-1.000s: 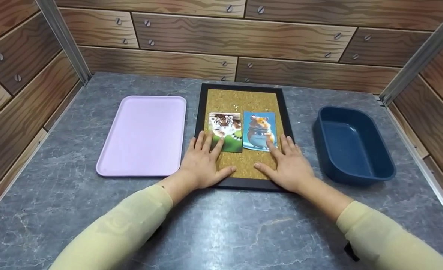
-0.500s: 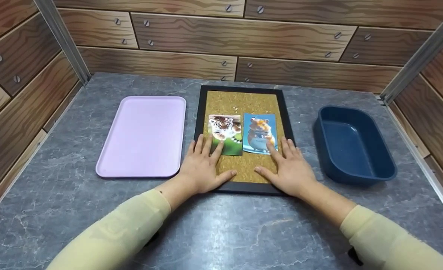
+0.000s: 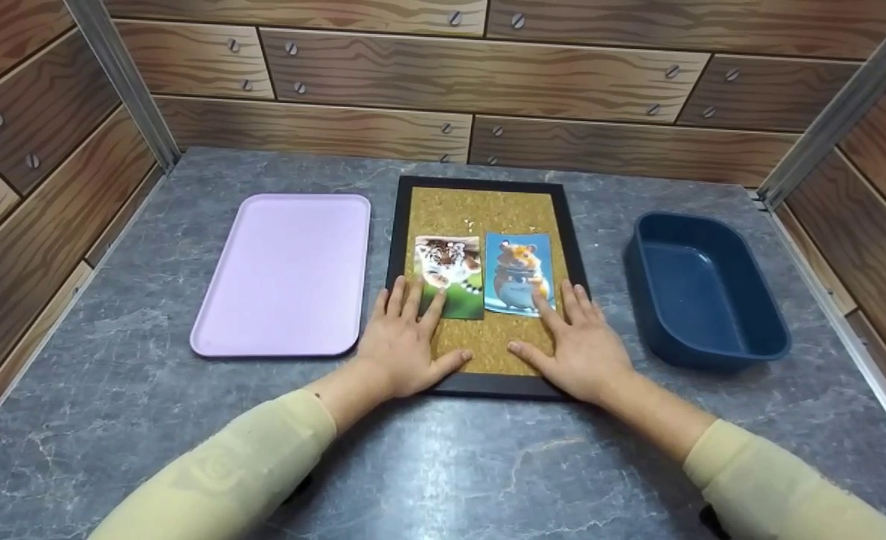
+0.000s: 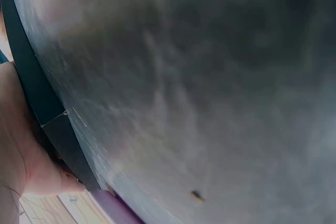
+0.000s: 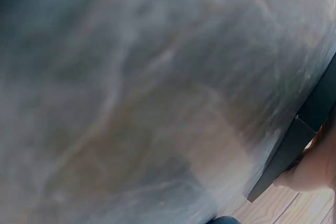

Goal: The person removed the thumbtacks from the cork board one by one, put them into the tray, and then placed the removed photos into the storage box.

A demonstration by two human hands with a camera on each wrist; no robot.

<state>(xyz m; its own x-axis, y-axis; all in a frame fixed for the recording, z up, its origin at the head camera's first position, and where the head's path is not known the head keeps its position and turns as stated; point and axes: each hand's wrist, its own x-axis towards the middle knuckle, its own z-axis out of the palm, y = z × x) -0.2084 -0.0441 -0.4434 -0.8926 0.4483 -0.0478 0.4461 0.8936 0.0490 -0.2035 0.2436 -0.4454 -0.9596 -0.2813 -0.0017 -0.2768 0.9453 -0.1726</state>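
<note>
A black-framed corkboard (image 3: 488, 351) lies flat in the middle of the table, with a tiger picture (image 3: 449, 264) and a hamster picture (image 3: 519, 262) side by side on it. Small whitish bits, perhaps pins, show above both pictures. My left hand (image 3: 403, 341) rests with spread fingers on the board's left edge, its index fingertip over the tiger picture's lower part. Mirroring it, my right hand (image 3: 582, 343) lies across the right edge, index fingertip at the hamster picture's lower right. Both wrist views show the frame's dark side (image 4: 39, 93) next to part of each hand.
A lilac tray (image 3: 285, 277) lies left of the board. To the right stands a deep navy blue bin (image 3: 641, 300). Wood-patterned walls (image 3: 480, 79) with metal corner posts close in the grey marbled table (image 3: 427, 472) at the back and sides.
The corkboard, with its pictures and both hands on it, has slid a little toward me. Tray and bin stay where they were.
</note>
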